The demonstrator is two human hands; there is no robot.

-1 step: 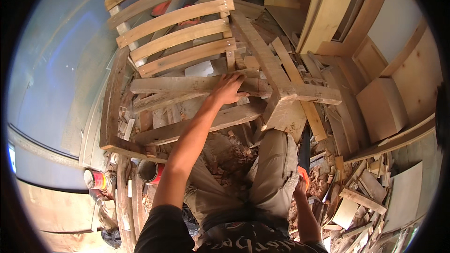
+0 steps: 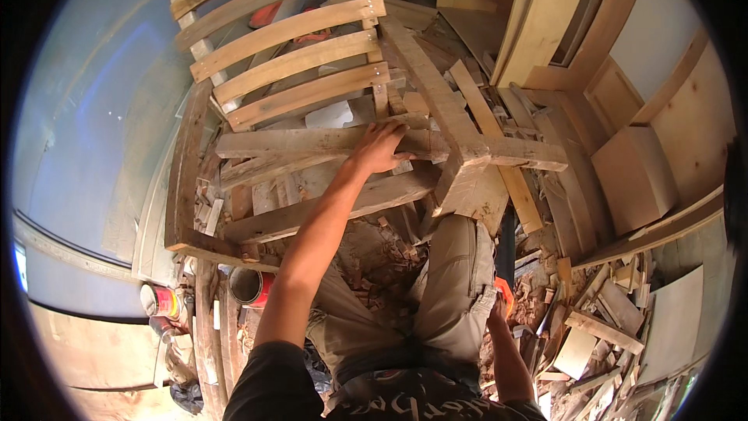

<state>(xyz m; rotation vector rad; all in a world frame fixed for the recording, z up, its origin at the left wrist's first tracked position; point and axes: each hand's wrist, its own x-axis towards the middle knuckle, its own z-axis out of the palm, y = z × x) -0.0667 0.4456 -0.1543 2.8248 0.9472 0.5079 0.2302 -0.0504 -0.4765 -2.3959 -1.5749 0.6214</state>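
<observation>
My left hand (image 2: 380,146) is wrapped over the top of a rough wooden beam (image 2: 288,142), fingers closed on it. The beam lies crosswise under a heavier timber (image 2: 432,86) that slopes from the back toward my knee. Beside my right thigh, my right hand (image 2: 497,313) is closed at the orange handle (image 2: 505,296) of a tool. A long dark part (image 2: 506,245) runs forward from around that handle; the tool's exact kind cannot be made out. My thigh hides part of the right hand.
A slatted wooden frame (image 2: 296,43) stands behind the beam. Another old beam (image 2: 335,206) lies nearer to me. Open cans, one a paint can (image 2: 160,300), sit at left. Scrap wood (image 2: 604,327) is heaped at right. Cabinet-like panels (image 2: 635,171) line the right side.
</observation>
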